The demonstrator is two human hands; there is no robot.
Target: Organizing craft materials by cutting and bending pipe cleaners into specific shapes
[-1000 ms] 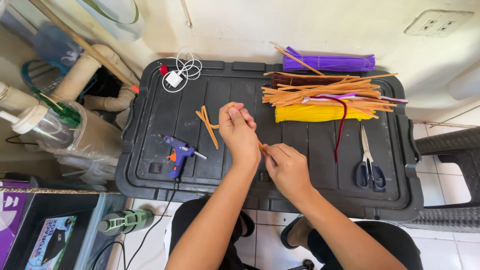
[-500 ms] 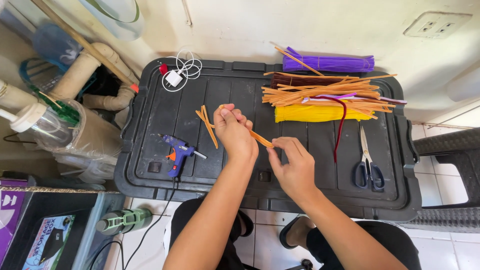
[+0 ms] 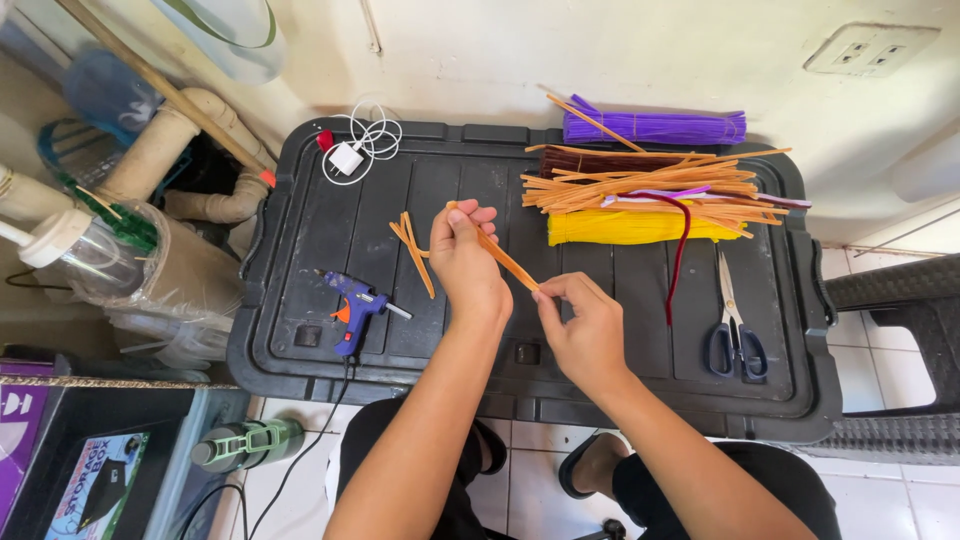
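Note:
My left hand (image 3: 463,258) pinches the upper end of an orange strip (image 3: 505,260) above a black plastic lid (image 3: 300,250). My right hand (image 3: 585,330) grips the lower end of the same strip, which runs slanted between both hands. A few short orange strips (image 3: 412,243) lie on the lid just left of my left hand. A blue glue gun (image 3: 355,306) rests to the lower left. Behind my hands lie a loose pile of orange strips (image 3: 650,185), a yellow bundle (image 3: 625,228), a purple bundle (image 3: 655,127) and a red strand (image 3: 682,250).
Scissors (image 3: 732,325) lie at the lid's right side. A white charger with cable (image 3: 352,152) sits at the back left. Pipes, a plastic-wrapped bottle (image 3: 90,255) and boxes crowd the left. A black chair edge (image 3: 890,300) stands to the right. My legs are below.
My right hand has slid along the orange strip away from my left hand, and the strip now stretches out slanted between the two hands.

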